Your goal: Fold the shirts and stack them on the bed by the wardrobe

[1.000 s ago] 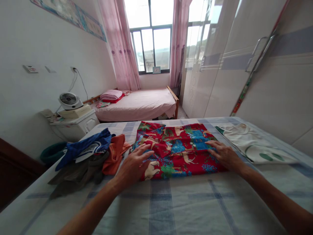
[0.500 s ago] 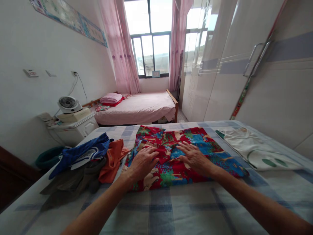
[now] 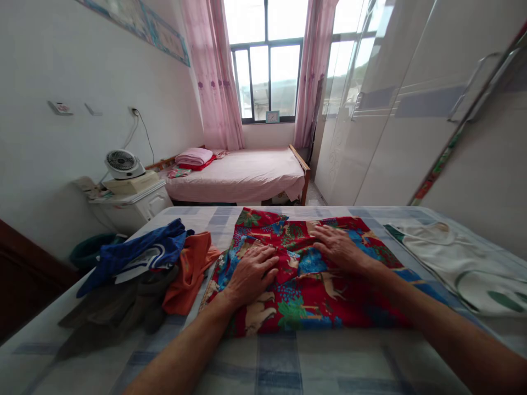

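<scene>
A red printed garment (image 3: 302, 285) with blue, green and cream animal and tree patterns lies partly folded on the checked bedsheet (image 3: 280, 362). My left hand (image 3: 253, 271) rests flat on its left part, fingers stretched out. Farther to the right, my right hand (image 3: 340, 247) lies on the upper middle of the cloth, also with extended fingers. Neither hand grips the fabric. Small creases show between the hands. My right forearm covers some of the garment's right side.
To the left lies a pile with a blue garment (image 3: 135, 249), an orange garment (image 3: 189, 271) and dark clothing (image 3: 119, 302). A white top (image 3: 461, 258) with green trim is spread at the right. Beyond are a pink bed (image 3: 247, 170), a fan (image 3: 123, 163) and a wardrobe (image 3: 382, 126).
My right hand has slid forward across the garment, away from my left hand, which stays on the left part. The whole view has shifted slightly.
</scene>
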`<state>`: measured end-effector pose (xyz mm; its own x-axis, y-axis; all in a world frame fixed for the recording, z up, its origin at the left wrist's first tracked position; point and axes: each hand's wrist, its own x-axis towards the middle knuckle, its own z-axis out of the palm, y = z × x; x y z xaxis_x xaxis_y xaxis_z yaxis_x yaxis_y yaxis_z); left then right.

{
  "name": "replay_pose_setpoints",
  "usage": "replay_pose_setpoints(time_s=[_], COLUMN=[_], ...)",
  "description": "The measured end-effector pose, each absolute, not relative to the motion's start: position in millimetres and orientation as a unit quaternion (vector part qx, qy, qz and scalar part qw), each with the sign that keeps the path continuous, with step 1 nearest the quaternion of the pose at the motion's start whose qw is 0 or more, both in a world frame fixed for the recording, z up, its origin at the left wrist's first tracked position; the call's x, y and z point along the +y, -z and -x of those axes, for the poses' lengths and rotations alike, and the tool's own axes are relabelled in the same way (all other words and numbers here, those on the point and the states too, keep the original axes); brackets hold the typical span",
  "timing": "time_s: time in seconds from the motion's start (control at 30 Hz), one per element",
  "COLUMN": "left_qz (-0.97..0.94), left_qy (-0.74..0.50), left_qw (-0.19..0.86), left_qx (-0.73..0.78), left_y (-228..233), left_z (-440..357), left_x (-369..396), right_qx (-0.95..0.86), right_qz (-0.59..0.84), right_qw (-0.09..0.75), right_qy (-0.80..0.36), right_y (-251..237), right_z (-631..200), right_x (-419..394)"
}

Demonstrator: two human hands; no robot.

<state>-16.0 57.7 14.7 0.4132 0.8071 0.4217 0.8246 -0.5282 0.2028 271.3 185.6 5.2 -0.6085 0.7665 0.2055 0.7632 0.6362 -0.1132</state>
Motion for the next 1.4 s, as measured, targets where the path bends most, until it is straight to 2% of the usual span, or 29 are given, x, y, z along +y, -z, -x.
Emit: replay_pose_setpoints(time_s=[0.07, 0.27, 0.4, 0.5, 0.6, 0.7, 0.9, 0.97, 1.07, 1.17, 1.27, 1.4], left_qz=[0.843, 0.827, 0.824, 0.824, 0.813, 0.770, 0.678, 0.657, 0.569, 0.482, 0.449, 0.407], left_qy=[0.223, 0.200, 0.199, 0.201, 0.206, 0.237, 0.306, 0.333, 0.402, 0.442, 0.447, 0.449], left_qw=[0.001, -0.025, -0.032, -0.030, -0.034, -0.023, 0.002, -0.034, -0.192, -0.324, -0.391, -0.467], left_qx=[-0.489, -0.525, -0.530, -0.530, -0.544, -0.592, -0.669, -0.676, -0.691, -0.683, -0.668, -0.644], left_y=[-13.1, -6.9, -6.2, -5.3, -4.3, -3.0, -3.5, -7.4, -16.6, -26.4, -34.2, -41.1], left_z=[15.6, 18.5, 19.1, 19.4, 21.0, 25.7, 37.3, 41.1, 48.8, 56.6, 60.5, 60.7], left_x=[58.7, 60.9, 62.4, 62.9, 63.3, 65.0, 67.4, 67.2, 67.4, 67.8, 66.3, 61.7], right_qx=[-0.912, -0.854, -0.902, -0.936, -0.918, -0.884, -0.873, -0.858, -0.813, -0.762, -0.726, -0.699], right_qz=[0.396, 0.515, 0.411, 0.326, 0.384, 0.453, 0.422, 0.431, 0.469, 0.452, 0.396, 0.393], right_qw=[0.097, 0.053, 0.122, 0.109, 0.093, 0.114, 0.210, 0.236, 0.270, 0.308, 0.342, 0.380], right_qy=[-0.039, -0.043, -0.054, -0.074, -0.041, -0.029, -0.124, -0.150, -0.215, -0.348, -0.447, -0.461], right_y=[-1.6, -7.4, -8.8, 1.8, 9.0, 3.4, -15.8, -16.7, -16.4, -16.5, -15.2, -10.1], right_z=[-243.3, -219.5, -199.4, -190.3, -199.9, -218.6, -223.0, -214.2, -203.0, -200.1, -201.4, -201.3], right_x=[188.4, 221.9, 181.2, 150.1, 153.8, 169.7, 133.4, 115.2, 102.4, 102.0, 103.9, 105.8])
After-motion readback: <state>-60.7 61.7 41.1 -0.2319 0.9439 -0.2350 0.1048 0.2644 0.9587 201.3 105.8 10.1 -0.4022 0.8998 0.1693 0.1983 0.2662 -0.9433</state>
